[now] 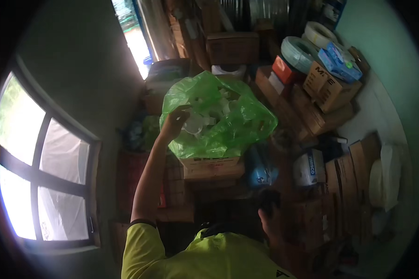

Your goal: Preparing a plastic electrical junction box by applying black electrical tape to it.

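Observation:
A green plastic bag (251, 123) stands with its mouth spread wide on top of a cardboard box (212, 169). Inside it lie several white plastic pieces (207, 121), which look like pipe fittings. My left hand (174, 123) reaches in at the bag's left side, its fingers curled among the white pieces; whether it grips one is hard to make out. Low on the right, in shadow, my right hand (269, 221) is closed around a dark object (268, 200) whose kind I cannot tell. That hand is apart from the bag.
Right of the bag lies a blue plastic-wrapped pack (261, 169). Farther right are a white-and-blue bag (309, 168), cardboard boxes (328, 86), and coiled white tubing (300, 53). A barred window (42, 172) is on the left wall. More boxes (233, 46) are stacked at the back.

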`<state>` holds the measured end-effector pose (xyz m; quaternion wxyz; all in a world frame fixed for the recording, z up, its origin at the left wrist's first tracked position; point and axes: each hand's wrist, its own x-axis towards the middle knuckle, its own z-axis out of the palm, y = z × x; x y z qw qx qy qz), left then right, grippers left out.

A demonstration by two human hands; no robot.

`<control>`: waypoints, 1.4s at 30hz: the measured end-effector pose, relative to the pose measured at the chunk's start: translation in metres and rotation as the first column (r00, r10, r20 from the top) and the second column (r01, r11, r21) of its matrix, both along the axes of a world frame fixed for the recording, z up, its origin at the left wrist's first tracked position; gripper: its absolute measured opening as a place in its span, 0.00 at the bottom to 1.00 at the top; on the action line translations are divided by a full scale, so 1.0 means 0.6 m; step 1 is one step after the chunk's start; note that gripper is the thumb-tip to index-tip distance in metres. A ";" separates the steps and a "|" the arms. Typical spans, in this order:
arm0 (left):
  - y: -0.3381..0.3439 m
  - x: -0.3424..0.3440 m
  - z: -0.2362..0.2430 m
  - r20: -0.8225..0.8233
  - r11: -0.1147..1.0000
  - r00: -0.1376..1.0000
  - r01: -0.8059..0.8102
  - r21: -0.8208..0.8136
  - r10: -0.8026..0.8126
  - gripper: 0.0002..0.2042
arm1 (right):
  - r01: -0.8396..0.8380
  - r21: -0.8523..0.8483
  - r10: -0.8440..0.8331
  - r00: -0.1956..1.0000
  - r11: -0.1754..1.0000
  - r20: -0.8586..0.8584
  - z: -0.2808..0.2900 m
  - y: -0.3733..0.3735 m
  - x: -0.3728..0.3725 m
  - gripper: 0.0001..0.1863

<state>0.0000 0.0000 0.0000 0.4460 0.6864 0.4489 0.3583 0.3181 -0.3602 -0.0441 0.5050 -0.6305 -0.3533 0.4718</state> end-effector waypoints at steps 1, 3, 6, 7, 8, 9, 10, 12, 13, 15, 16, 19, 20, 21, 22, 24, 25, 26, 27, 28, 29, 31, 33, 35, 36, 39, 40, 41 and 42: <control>-0.010 0.017 -0.001 -0.017 0.996 0.996 -0.085 0.041 0.086 0.20 | 0.001 0.057 -0.010 0.988 0.998 0.155 0.020 0.003 -0.008 0.21; -0.025 0.010 0.011 -0.045 0.990 0.991 -0.121 0.076 0.125 0.19 | 0.040 0.103 -0.069 0.953 0.994 0.294 0.032 -0.002 -0.061 0.21; -0.044 0.008 0.028 -0.424 0.650 0.740 -0.022 0.760 0.521 0.20 | -0.103 0.167 0.041 0.940 0.981 0.338 0.033 0.033 -0.079 0.20; -0.043 0.018 0.028 -0.380 0.726 0.796 -0.104 0.680 0.470 0.21 | -0.099 0.174 0.033 0.937 0.980 0.348 0.031 0.049 -0.078 0.20; -0.042 0.028 0.030 -0.326 0.794 0.845 -0.173 0.583 0.424 0.22 | -0.119 0.174 0.044 0.923 0.978 0.381 0.029 0.064 -0.075 0.20; -0.054 0.035 0.034 -0.272 0.859 0.888 -0.218 0.463 0.371 0.22 | -0.130 0.163 0.054 0.912 0.978 0.407 0.031 0.061 -0.079 0.20; -0.071 0.041 0.040 -0.241 0.844 0.880 -0.264 0.467 0.408 0.20 | -0.122 0.158 0.048 0.912 0.980 0.408 0.028 0.057 -0.081 0.20; -0.092 0.039 0.056 -0.253 0.789 0.863 -0.234 0.568 0.438 0.19 | -0.072 0.148 0.009 0.922 0.986 0.387 0.017 0.053 -0.092 0.20; -0.101 0.041 0.064 -0.258 0.721 0.841 -0.206 0.661 0.476 0.18 | -0.063 0.147 0.002 0.923 0.987 0.384 0.015 0.053 -0.096 0.20; -0.110 0.057 0.084 -0.285 0.739 0.861 -0.144 0.659 0.422 0.13 | -0.087 0.173 0.013 0.921 0.981 0.389 0.015 0.071 -0.090 0.20; -0.103 0.069 0.084 -0.294 0.738 0.884 -0.081 0.670 0.364 0.11 | -0.095 0.177 0.020 0.921 0.980 0.388 0.020 0.080 -0.087 0.20; -0.038 0.130 0.070 -0.378 0.721 0.914 0.164 0.673 0.146 0.08 | -0.125 0.161 0.059 0.931 0.979 0.361 0.025 0.096 -0.082 0.20; -0.018 0.157 0.065 -0.377 0.717 0.915 0.167 0.677 0.143 0.08 | -0.133 0.219 0.033 0.913 0.967 0.407 0.021 0.099 -0.080 0.19; -0.001 0.183 0.070 -0.550 0.830 0.835 0.299 0.471 0.011 0.08 | -0.148 0.281 0.007 0.894 0.948 0.449 0.019 0.105 -0.076 0.19; 0.010 0.201 0.073 -0.675 0.892 0.723 0.392 0.225 -0.147 0.07 | -0.147 0.290 0.002 0.894 0.945 0.448 0.022 0.105 -0.071 0.19; 0.018 0.225 0.080 -0.682 0.831 0.695 0.503 0.237 -0.227 0.07 | -0.109 0.224 0.009 0.914 0.968 0.405 0.031 0.095 -0.063 0.19; 0.018 0.235 0.084 -0.688 0.759 0.657 0.605 0.238 -0.308 0.07 | -0.103 0.228 0.002 0.915 0.968 0.404 0.032 0.091 -0.057 0.19; 0.028 0.237 0.062 -0.697 0.692 0.662 0.640 0.334 -0.276 0.08 | -0.081 0.222 -0.007 0.929 0.972 0.369 0.034 0.088 -0.051 0.19; 0.024 0.250 0.066 -0.699 0.686 0.658 0.646 0.334 -0.280 0.08 | -0.055 0.213 -0.020 0.942 0.976 0.335 0.033 0.085 -0.044 0.19; 0.020 0.260 0.070 -0.771 0.742 0.589 0.624 0.245 -0.241 0.09 | -0.048 0.214 -0.027 0.942 0.976 0.334 0.030 0.080 -0.036 0.19; 0.015 0.269 0.073 -0.835 0.795 0.509 0.585 0.159 -0.208 0.10 | -0.019 0.187 -0.042 0.947 0.982 0.320 0.025 0.075 -0.027 0.19; 0.006 0.279 0.081 -0.858 0.806 0.475 0.576 0.137 -0.194 0.10 | 0.010 0.161 -0.058 0.952 0.987 0.300 0.022 0.073 -0.012 0.19; -0.003 0.287 0.090 -0.880 0.820 0.441 0.560 0.115 -0.177 0.10 | 0.009 0.172 -0.063 0.948 0.985 0.311 0.021 0.075 0.004 0.19; -0.009 0.296 0.099 -0.912 0.843 0.389 0.528 0.104 -0.131 0.09 | 0.023 0.150 -0.065 0.958 0.988 0.281 0.006 0.072 0.021 0.19; -0.007 0.300 0.098 -0.914 0.845 0.384 0.526 0.101 -0.130 0.09 | 0.039 0.126 -0.071 0.964 0.991 0.255 0.000 0.072 0.027 0.19; 0.003 0.302 0.087 -0.931 0.864 0.345 0.498 0.072 -0.121 0.08 | 0.025 0.153 -0.057 0.976 0.988 0.208 0.002 0.081 0.035 0.19; 0.010 0.298 0.084 -0.906 0.848 0.392 0.525 0.078 -0.160 0.08 | 0.024 0.155 -0.055 0.978 0.988 0.200 0.003 0.084 0.038 0.19; 0.016 0.294 0.080 -0.877 0.830 0.437 0.551 0.086 -0.199 0.08 | 0.011 0.158 -0.042 0.980 0.987 0.194 0.003 0.086 0.041 0.19; 0.020 0.293 0.081 -0.880 0.829 0.432 0.552 0.084 -0.198 0.08 | 0.000 0.161 -0.031 0.982 0.987 0.188 0.002 0.087 0.045 0.19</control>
